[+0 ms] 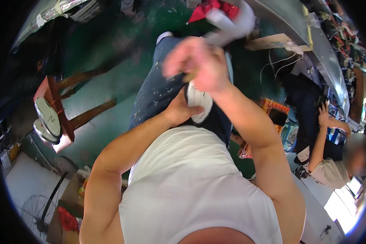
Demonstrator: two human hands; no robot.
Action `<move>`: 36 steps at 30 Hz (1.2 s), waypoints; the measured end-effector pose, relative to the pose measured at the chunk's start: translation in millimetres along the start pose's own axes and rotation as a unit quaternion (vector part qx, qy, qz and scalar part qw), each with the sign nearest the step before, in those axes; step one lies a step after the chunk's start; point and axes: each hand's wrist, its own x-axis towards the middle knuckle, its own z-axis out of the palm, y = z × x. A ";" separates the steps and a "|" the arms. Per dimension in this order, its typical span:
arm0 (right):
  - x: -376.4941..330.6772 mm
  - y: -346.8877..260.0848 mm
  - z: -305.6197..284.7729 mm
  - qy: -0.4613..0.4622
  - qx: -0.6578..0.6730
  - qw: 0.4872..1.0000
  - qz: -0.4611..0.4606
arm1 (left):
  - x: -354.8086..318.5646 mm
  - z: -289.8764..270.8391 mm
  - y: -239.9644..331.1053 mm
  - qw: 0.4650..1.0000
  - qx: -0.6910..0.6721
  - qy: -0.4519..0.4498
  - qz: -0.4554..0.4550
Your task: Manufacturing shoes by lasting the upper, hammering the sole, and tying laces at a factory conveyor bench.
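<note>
My left hand [179,109] grips a shoe [200,106] with a white sole and a dark edge, thumb laid across the sole. The shoe rests at my lap, against my paint-flecked dark blue trousers [150,87]. Over the shoe's far end is my right hand [199,65], smeared by motion. A small yellowish-brown piece [189,77] shows just below its fingers; whether the hand holds it I cannot tell. The far end of the shoe is hidden behind that hand.
To the left, a reddish wooden stool [49,87] carries white-soled shoes [48,118]. A fan [38,215] stands lower left. On the right, another person [329,171] works beside a metal-edged bench [329,61]. White cables [278,65] hang near it. An orange box [272,107] lies closer.
</note>
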 end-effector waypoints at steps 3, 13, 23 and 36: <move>-38.3 19.8 -64.9 0.119 0.127 0.984 0.025 | -1.8 6.8 8.7 0.998 -0.055 0.023 -0.028; -40.9 60.7 -29.3 0.128 -0.051 0.990 0.033 | -4.6 2.2 13.8 0.992 -0.094 0.023 -0.085; 51.5 14.8 103.3 -0.082 0.181 0.960 0.196 | -2.5 -2.1 41.8 0.996 0.083 0.000 -0.013; -141.2 -53.5 -44.2 -0.121 -0.774 0.602 0.152 | -8.3 -5.1 11.3 1.000 -0.014 0.014 -0.009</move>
